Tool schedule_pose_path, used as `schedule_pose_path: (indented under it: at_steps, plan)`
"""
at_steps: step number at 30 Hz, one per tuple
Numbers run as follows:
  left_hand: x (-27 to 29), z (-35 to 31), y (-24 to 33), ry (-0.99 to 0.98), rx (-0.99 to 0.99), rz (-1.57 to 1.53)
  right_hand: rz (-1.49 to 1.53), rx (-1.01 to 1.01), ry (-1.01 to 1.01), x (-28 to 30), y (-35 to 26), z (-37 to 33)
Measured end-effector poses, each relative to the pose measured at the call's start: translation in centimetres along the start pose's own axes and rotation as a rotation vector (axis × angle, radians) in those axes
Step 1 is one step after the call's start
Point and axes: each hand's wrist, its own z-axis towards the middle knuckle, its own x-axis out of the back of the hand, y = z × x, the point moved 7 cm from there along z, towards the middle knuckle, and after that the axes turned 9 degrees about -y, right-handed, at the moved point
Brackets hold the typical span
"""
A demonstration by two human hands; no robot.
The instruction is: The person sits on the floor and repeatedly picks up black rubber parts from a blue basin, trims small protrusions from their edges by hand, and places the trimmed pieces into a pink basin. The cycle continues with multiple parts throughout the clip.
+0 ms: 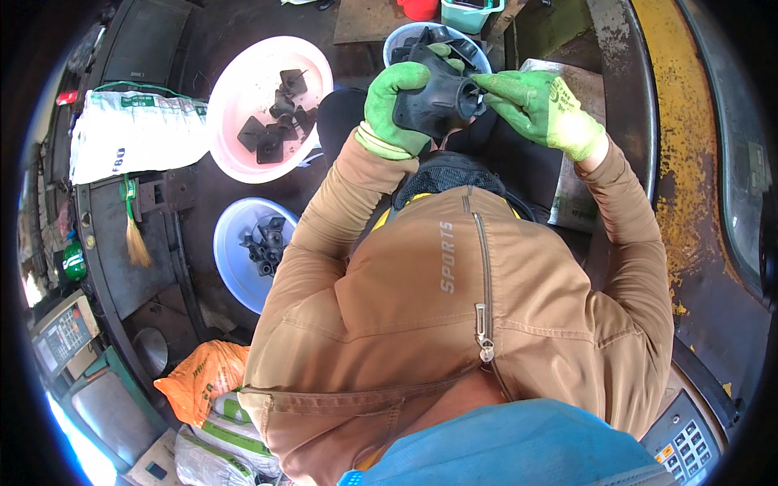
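My left hand (395,109), in a green glove, is wrapped round a black moulded rubber part (438,95) with a flared body and a round open neck. The part is held up in front of my chest. From the other side my right hand (541,112), gloved in green too, has its fingertips pinched at the rim of the neck. Whether a small tool is between those fingers cannot be made out. Just beyond the part stands a pale blue basin (392,40) with more black pieces, partly hidden by my left hand.
Left of me, a pink basin (223,105) holds several black square-flanged parts (271,130). Nearer is another pale blue basin (231,243) with black parts (263,247). A white sack (146,134) hangs at far left. A yellow, worn machine frame (677,162) runs along my right.
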Motion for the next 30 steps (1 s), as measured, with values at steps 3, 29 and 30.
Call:
schedule_pose_path:
  at_steps: [3, 29, 30]
  plan:
    - [-0.7, 0.0, 0.2, -0.029, -0.042, -0.008, 0.119, -0.085, 0.038, -0.7, 0.2, -0.2]
    - [-6.0, -0.7, 6.1, -0.332, -0.892, 1.393, 2.213, -0.467, -0.178, -4.6, -4.5, -0.3]
    - [-6.1, -0.8, 6.1, -0.324, -0.908, 1.346, 2.173, -0.495, -0.130, -4.9, -3.9, 0.0]
